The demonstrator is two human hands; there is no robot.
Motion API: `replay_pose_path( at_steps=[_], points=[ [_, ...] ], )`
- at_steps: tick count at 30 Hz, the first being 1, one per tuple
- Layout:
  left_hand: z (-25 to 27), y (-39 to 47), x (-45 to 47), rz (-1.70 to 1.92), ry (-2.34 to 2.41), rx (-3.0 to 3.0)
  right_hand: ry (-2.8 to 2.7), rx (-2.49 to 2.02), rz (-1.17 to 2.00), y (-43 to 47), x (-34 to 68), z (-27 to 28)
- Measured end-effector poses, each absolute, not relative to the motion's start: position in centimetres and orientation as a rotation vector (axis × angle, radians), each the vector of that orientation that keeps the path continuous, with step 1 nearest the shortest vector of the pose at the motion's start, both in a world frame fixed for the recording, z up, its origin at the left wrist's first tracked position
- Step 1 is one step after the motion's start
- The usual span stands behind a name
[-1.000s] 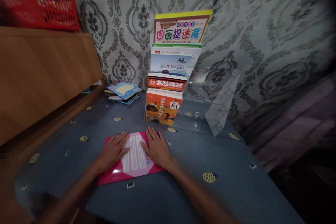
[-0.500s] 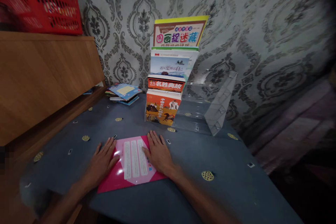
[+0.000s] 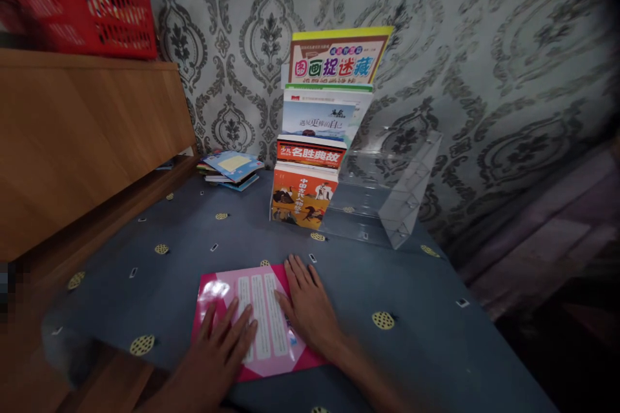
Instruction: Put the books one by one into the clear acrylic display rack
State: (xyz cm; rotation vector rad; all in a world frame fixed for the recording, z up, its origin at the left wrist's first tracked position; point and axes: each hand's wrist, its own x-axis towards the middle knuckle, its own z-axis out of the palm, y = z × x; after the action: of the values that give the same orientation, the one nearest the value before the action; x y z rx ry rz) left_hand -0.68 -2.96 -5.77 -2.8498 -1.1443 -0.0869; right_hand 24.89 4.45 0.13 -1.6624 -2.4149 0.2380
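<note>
A thin pink book (image 3: 271, 361) lies flat near the table's front edge, with columns of small print facing up. My left hand (image 3: 217, 348) is over its left and lower part, fingers spread. On the book's right edge rests my right hand (image 3: 310, 303), palm down with the fingers stretched out. Beyond the book stands a clear acrylic display rack (image 3: 402, 200). Its left side holds several books in tiers, from an orange book (image 3: 303, 197) at the bottom to a yellow-edged book (image 3: 339, 58) at the top.
A loose pile of books (image 3: 232, 168) lies at the back left, by a wooden cabinet (image 3: 87, 148). On that cabinet sits a red plastic basket (image 3: 97, 6). The table (image 3: 416, 361) has a blue-grey cloth with pineapple prints. Patterned wallpaper (image 3: 217, 45) covers the wall behind.
The pink book has slid towards me and slightly right. My left hand has shifted from its left edge onto its cover, while my right hand has stayed along the right edge.
</note>
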Motion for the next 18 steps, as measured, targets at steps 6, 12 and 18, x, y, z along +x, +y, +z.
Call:
replay_pose_path(
  at_steps=[6, 12, 18],
  points=[
    [-5.3, -4.0, -0.4, -0.047, -1.123, -2.791, -2.370, -1.581, 0.224, 2.8, 26.4, -1.4],
    [0.8, -3.8, -1.0, -0.055, -1.044, -3.053, -2.359, -1.440, 0.379, 1.4, 28.8, -1.1],
    [7.0, -3.2, -1.8, -0.272, -1.385, -3.414, -2.007, -1.306, 0.906, 1.4, 30.9, 1.3]
  ],
)
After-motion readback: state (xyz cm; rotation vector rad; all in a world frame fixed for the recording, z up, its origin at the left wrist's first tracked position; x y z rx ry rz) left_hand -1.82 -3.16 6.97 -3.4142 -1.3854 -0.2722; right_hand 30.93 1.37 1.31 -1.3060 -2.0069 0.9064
